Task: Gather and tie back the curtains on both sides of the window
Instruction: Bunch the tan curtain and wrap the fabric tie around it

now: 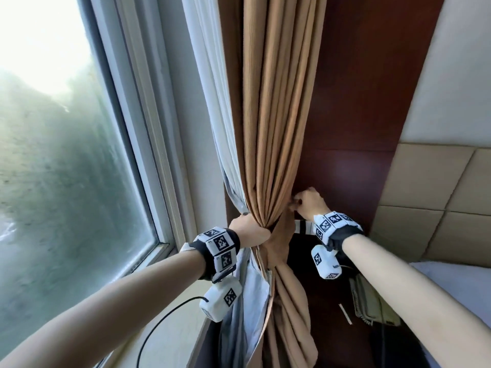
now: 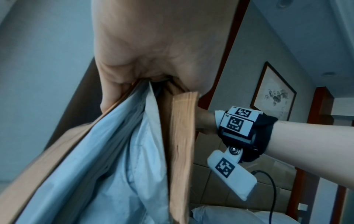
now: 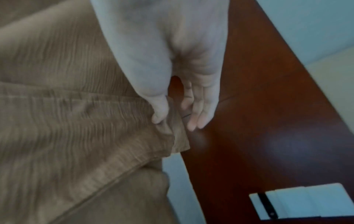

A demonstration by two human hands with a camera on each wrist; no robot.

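Observation:
The tan curtain (image 1: 276, 128) with its pale lining (image 1: 252, 288) is bunched into one bundle beside the window. My left hand (image 1: 249, 231) grips the bundle at its waist; in the left wrist view the fingers of this hand (image 2: 153, 60) curl round the tan folds (image 2: 182, 136) and the pale blue lining (image 2: 114, 151). A tan tieback band (image 1: 279, 243) passes round the bundle just below that grip. My right hand (image 1: 299, 203) is at the wall to the right of the bundle. In the right wrist view it (image 3: 176, 121) pinches the tieback's end (image 3: 179, 136) between thumb and fingers against the wood.
The window (image 1: 53, 155) and its white frame (image 1: 164, 181) fill the left. A dark red wood panel (image 1: 358, 102) stands behind the curtain, carrying a white switch plate (image 3: 298, 201). A padded headboard (image 1: 438, 195), a bed (image 1: 457, 282) and a bedside phone (image 1: 372, 304) lie to the right.

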